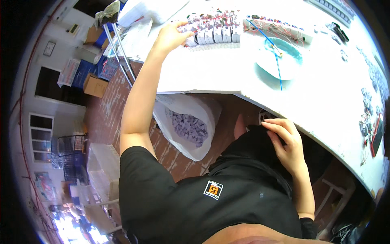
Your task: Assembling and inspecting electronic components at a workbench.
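Note:
My left arm stretches out to the far left part of the white table (199, 73). There my left hand (170, 37) has its thumb and fingers around the left end of a row of small white block-shaped parts (215, 35) with red and dark bits on top. The part in its grip is mostly hidden. Over my lap, just below the table's edge, my right hand (286, 142) is half bent, with thumb and fingertips apart. I see nothing held in it.
A pale blue-green dish (290, 67) with thin blue sticks (278, 72) stands right of the parts, before a white strip with wires (280, 29). Small parts (365, 110) lie far right. Below hangs a white bag (162, 118) of small grey pieces. Metal legs (118, 51) rise at left.

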{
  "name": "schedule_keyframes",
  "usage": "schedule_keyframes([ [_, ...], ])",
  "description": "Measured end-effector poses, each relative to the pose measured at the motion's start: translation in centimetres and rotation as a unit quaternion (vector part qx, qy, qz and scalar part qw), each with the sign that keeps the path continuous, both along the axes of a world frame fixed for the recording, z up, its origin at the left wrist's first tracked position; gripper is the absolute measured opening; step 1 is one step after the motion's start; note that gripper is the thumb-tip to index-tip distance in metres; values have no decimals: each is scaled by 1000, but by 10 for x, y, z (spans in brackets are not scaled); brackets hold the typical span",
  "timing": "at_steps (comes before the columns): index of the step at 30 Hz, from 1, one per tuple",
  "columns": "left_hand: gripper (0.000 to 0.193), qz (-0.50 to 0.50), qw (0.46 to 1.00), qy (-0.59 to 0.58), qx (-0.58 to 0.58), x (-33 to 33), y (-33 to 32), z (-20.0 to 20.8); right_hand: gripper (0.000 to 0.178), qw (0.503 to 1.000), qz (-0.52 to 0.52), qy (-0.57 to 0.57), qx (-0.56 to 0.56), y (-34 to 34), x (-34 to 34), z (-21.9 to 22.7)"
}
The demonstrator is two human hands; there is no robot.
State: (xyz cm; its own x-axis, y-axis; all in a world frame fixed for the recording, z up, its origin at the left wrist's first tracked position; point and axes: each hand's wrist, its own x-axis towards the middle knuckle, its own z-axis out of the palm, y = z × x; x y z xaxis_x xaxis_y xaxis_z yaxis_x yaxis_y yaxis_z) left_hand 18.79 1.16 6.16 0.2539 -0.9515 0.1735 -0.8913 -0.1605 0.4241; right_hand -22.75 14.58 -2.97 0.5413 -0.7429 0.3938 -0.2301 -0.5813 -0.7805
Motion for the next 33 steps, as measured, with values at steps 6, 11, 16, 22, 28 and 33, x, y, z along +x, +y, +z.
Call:
schedule_keyframes([
  [6, 46, -26, 997, -36, -65, 22, 17, -13, 27, 997, -75, 5, 1, 12, -34, -1],
  [11, 34, -73, 996, 34, -45, 18, 19, -23, 25, 994, -106, 11, -4, 18, -45, -3],
  [16, 27, -114, 990, 31, -75, 22, 14, -30, 25, 994, -106, 24, 8, 18, -43, -4],
  [22, 23, -117, 990, 1, -84, 16, 14, -31, 25, 995, -99, 21, 10, 12, -32, -5],
  [28, 25, -121, 989, -8, -88, 16, 10, -30, 27, 995, -74, 36, 49, 10, -22, -2],
  [33, 25, -115, 985, -25, -122, 21, 15, -42, 28, 997, -61, 49, 24, 7, -18, -2],
])
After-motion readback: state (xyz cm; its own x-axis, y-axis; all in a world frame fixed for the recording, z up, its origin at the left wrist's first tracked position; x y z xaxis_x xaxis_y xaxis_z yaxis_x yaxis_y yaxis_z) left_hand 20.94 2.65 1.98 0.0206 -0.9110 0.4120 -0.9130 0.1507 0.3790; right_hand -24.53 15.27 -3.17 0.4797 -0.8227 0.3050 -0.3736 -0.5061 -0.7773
